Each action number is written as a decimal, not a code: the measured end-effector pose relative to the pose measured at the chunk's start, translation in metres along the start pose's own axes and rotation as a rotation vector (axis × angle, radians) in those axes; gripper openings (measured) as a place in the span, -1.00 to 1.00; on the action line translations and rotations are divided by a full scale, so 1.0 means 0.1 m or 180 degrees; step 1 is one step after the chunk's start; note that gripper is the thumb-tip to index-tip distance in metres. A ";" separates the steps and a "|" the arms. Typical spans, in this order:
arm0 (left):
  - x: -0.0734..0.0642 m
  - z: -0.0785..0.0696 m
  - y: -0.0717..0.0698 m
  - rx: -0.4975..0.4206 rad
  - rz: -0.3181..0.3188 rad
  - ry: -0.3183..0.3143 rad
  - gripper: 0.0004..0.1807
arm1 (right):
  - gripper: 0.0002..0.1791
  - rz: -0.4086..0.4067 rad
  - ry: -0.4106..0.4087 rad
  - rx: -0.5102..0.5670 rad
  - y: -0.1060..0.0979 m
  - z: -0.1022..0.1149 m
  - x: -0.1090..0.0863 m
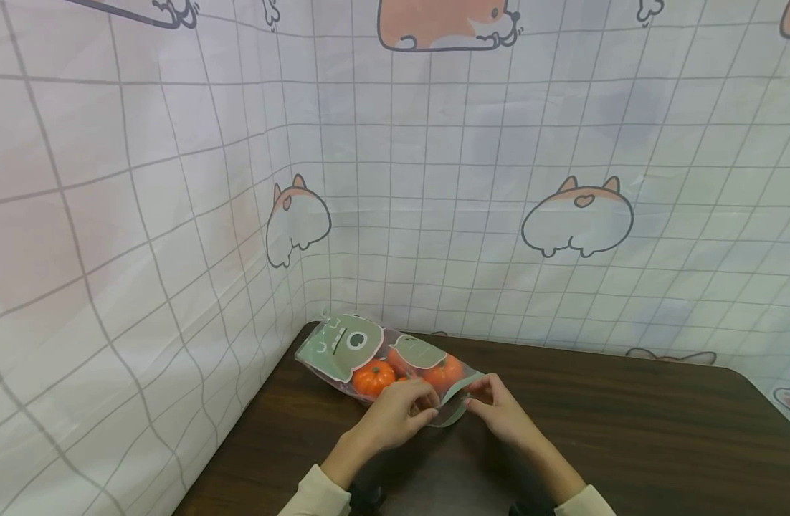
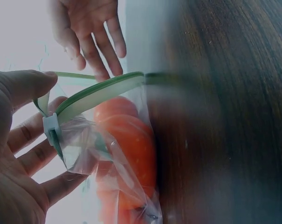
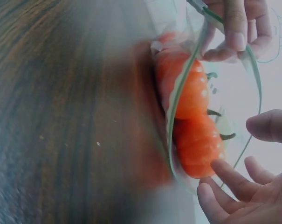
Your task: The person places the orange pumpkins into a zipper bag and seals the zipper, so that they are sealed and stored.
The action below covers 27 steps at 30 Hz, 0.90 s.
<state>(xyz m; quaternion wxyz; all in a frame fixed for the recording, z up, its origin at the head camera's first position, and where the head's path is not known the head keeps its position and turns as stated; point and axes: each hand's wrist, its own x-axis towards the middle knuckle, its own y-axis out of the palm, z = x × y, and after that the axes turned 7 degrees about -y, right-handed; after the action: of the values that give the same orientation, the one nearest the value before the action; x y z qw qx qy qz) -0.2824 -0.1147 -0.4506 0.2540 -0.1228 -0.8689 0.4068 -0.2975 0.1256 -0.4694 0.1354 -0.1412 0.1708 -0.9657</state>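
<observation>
A clear zip bag (image 1: 353,347) with a green monster print lies on its side, its green-edged mouth spread open toward me. Inside are several small orange pumpkins (image 3: 196,144) with dark green stems. My left hand (image 1: 398,416) holds one side of the mouth between thumb and fingers, beside the white slider (image 2: 51,123). At the opposite side of the mouth is my right hand (image 1: 503,414). Its thumb and fingers are spread apart around the green rim (image 3: 175,102), with the fingertips close to the nearest pumpkin in the right wrist view.
The bag rests near the far left corner of a dark brown wooden table (image 1: 601,423). Behind and to the left, a white grid-patterned cloth (image 1: 434,158) with cartoon dogs hangs close to the table's edges.
</observation>
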 end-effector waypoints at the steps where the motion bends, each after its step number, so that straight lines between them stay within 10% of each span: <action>1: 0.00 0.00 0.00 0.0021 0.0001 -0.0004 -0.92 | -0.64 -0.0022 -0.0023 0.0018 -0.01 0.00 0.01; 16: 0.00 -0.06 0.04 0.0332 0.0117 -0.0018 -0.89 | -0.49 0.0329 -0.0303 0.0109 -0.12 -0.02 0.05; 27: 0.00 -0.06 0.04 0.0132 0.0065 0.0103 -0.87 | -0.54 0.0078 -0.0086 0.0191 -0.17 -0.02 0.05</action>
<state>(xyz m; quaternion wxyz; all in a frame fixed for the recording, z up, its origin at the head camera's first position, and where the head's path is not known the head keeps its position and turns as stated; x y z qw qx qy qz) -0.2788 -0.1079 -0.4503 0.2663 -0.1330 -0.8547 0.4252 -0.3067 0.1401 -0.4637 0.1537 -0.1480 0.1416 -0.9667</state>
